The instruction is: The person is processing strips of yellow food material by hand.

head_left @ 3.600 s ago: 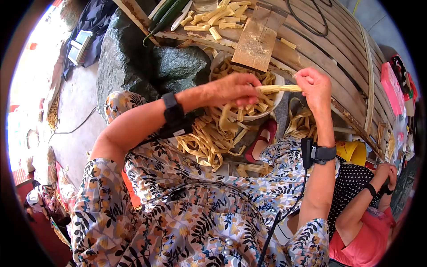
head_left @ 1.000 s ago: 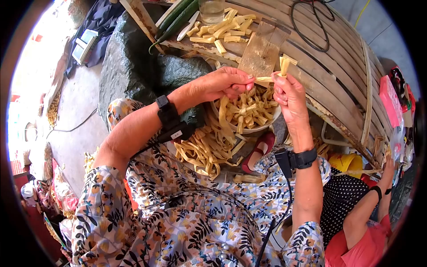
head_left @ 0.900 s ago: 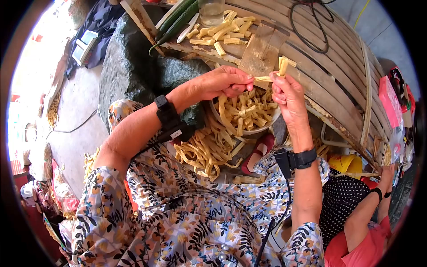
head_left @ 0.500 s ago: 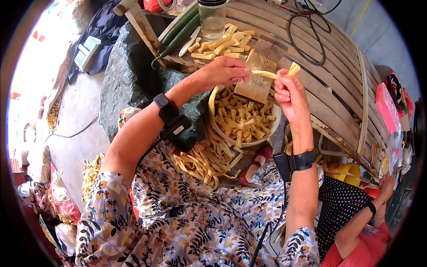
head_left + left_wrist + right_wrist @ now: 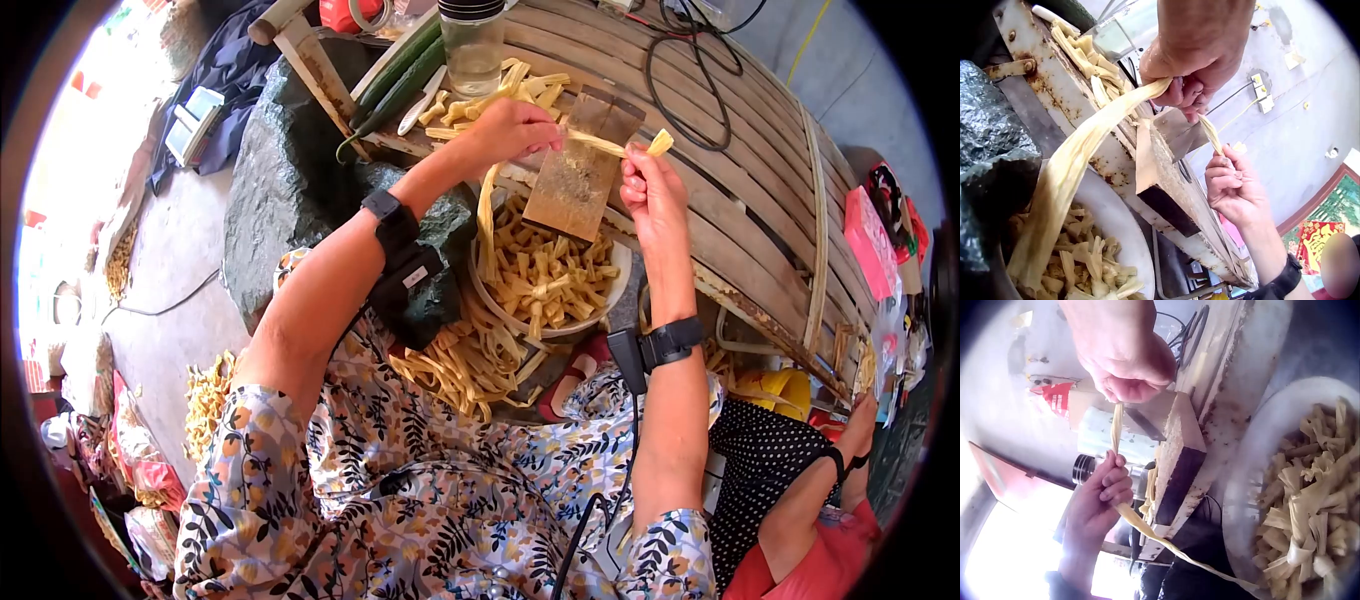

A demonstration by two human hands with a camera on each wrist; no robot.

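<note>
A long, pale yellow, flat pliable strip (image 5: 597, 143) is stretched between both hands over a wooden board (image 5: 568, 195) at the bench edge. My left hand (image 5: 515, 130) pinches it with fingertips and thumb; its loose tail hangs to the bowl, broad in the left wrist view. My right hand (image 5: 655, 195) pinches the strip near its other end, where a short flared tip sticks out above the fingers. A grey blade (image 5: 1144, 424) stands at the board behind the strip. Below, a white bowl (image 5: 627, 268) holds many knotted yellow pieces (image 5: 545, 285).
On the slatted bench (image 5: 740, 190) lie cut yellow pieces (image 5: 545, 92), a lidded jar (image 5: 473, 50), cucumbers (image 5: 400, 80), a white-handled knife (image 5: 422, 102) and a black cable (image 5: 690, 110). More strips (image 5: 460, 365) lie beside the bowl. Dark green plastic sheeting (image 5: 265, 190) is at left; another person sits at right.
Both hands have moved from over the bowl up toward the board, the strip held between them. In the last half second my left hand has shifted farther up and away, uncovering more of the bowl.
</note>
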